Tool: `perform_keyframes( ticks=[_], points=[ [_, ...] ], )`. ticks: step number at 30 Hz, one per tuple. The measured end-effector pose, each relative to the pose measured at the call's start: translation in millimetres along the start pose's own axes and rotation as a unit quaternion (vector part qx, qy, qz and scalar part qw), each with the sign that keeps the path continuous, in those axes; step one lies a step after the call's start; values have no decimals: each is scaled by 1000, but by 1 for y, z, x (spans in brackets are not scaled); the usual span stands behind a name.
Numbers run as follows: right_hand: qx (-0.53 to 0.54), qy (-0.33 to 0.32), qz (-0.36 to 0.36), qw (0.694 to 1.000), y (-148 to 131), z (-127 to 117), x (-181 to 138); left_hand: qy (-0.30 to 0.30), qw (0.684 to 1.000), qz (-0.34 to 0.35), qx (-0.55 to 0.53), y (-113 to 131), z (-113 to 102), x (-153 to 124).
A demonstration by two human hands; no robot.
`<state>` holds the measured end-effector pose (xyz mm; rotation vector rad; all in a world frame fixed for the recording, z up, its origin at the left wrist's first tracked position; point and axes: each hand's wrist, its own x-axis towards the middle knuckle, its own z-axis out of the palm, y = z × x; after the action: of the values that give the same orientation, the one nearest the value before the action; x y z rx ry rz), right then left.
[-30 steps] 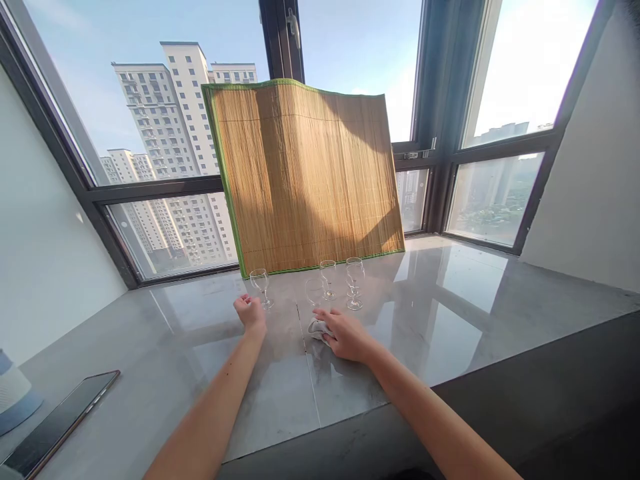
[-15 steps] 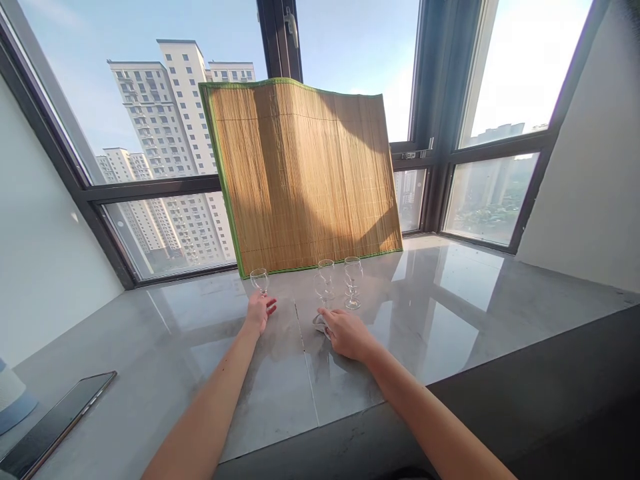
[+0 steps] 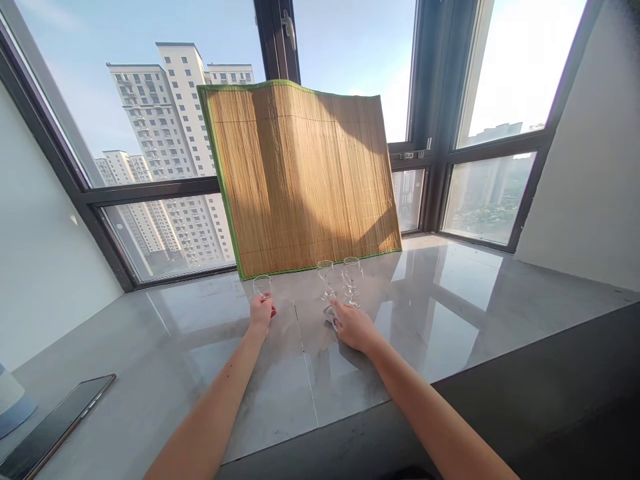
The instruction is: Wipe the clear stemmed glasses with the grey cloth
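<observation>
Far forward on the grey tiled ledge, my left hand [image 3: 261, 312] is closed around the lower part of a clear wine glass [image 3: 262, 286]; its bowl rises above the fingers. My right hand [image 3: 353, 323] pinches a second wine glass [image 3: 336, 283] low down, its stem hidden by the fingers. A crumpled whitish cloth [image 3: 330, 315] hangs from that same hand. Just beyond stand more clear glasses: one back-left glass [image 3: 325, 268] and a right-hand glass [image 3: 353, 268], overlapping in view, so their exact number is hard to tell.
A bamboo mat [image 3: 305, 180] with green edging leans on the window behind the glasses. At the left lies a phone [image 3: 60, 423], beside a white and blue object [image 3: 15, 400] cut off by the frame. The ledge's front edge [image 3: 350, 415] runs below my forearms.
My left fingers, loosely apart before, have closed on the left wine glass. My right hand has moved slightly right and forward, carrying its glass and the cloth towards the standing glasses.
</observation>
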<state>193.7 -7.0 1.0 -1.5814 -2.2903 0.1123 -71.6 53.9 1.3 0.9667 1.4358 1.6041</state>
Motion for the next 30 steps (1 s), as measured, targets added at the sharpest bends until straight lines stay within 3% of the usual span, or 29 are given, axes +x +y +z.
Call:
perform_keyframes(
  ticks=[18,25,30],
  points=[
    [21,45,-25,998,-3,-4,-6,-109,983,92,117,9,26,-40],
    [-77,91,36,992,-23,-4,-12,-134,977,95,133,7,34,-48],
    [-81,89,102,987,-26,5,-12,-144,973,107,144,4,36,-49]
  ],
)
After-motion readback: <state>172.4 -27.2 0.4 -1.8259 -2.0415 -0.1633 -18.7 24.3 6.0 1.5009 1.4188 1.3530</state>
